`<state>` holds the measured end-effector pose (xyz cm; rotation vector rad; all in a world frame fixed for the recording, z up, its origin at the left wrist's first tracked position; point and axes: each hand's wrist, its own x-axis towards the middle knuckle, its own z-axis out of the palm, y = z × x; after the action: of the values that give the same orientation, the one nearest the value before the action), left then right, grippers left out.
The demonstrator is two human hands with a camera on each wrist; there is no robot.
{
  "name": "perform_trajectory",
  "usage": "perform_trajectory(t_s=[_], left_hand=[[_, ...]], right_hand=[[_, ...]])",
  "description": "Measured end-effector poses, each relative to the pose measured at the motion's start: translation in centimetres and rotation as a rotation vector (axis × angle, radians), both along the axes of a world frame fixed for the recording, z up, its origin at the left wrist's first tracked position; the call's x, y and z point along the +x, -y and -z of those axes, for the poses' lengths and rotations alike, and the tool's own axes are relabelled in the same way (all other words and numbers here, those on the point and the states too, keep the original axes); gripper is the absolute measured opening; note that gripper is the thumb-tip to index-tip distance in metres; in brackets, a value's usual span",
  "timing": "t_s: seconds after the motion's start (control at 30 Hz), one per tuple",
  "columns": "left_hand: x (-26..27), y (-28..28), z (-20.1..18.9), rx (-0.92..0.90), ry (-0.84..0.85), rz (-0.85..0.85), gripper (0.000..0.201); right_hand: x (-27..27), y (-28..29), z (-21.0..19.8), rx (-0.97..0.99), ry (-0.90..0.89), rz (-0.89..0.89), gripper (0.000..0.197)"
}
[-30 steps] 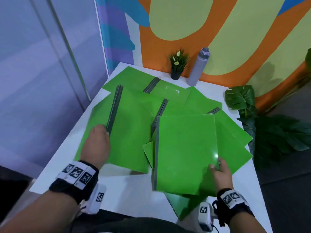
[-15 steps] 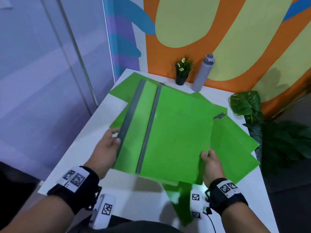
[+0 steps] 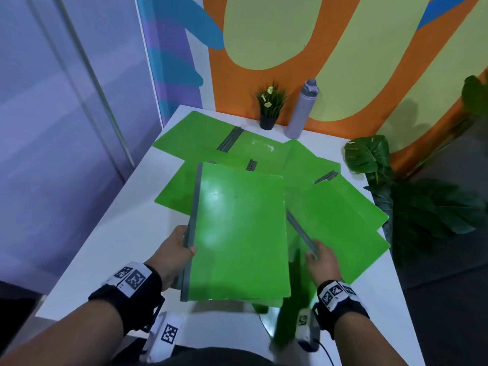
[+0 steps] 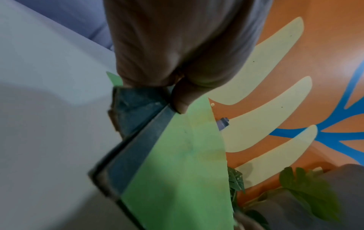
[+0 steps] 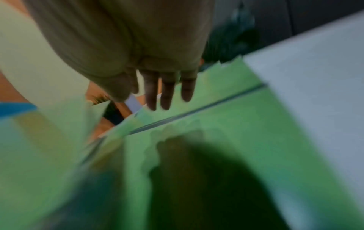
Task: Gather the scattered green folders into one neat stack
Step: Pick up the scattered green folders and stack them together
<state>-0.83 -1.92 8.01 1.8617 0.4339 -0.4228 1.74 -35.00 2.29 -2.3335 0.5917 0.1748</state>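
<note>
My left hand grips the grey spine of a stack of green folders held near the table's front edge. In the left wrist view the thumb lies on top of the stack and the fingers go under it. My right hand is to the right of the stack, fingers straight over the grey spine of another green folder. The blurred right wrist view shows this hand holding nothing above that folder. More green folders lie spread across the far half.
A small potted plant and a grey bottle stand at the back of the white table, against the painted wall. Large leafy plants crowd the table's right side. One green folder overhangs the front edge.
The offset folders in my hands have been squared into one stack. My right hand has let go of the stack's right edge and moved right, over another folder's spine.
</note>
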Motion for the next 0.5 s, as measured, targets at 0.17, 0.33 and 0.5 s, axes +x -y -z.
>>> perform_trajectory(t_s=[0.17,0.33,0.5], left_hand=[[-0.4,-1.1,1.2,0.020,-0.068,-0.076,0.032],[-1.1,-1.4,2.4,0.000,-0.102,-0.099,0.039],[-0.5,-1.3,2.3,-0.049,-0.037,-0.199,0.037]], right_hand=[[-2.0,4.9,3.5,-0.156,-0.331,0.432,0.070],[-1.8,5.2,4.2,0.193,-0.191,0.459,0.075],[-0.3,3.9,0.8,-0.204,-0.061,0.249,0.044]])
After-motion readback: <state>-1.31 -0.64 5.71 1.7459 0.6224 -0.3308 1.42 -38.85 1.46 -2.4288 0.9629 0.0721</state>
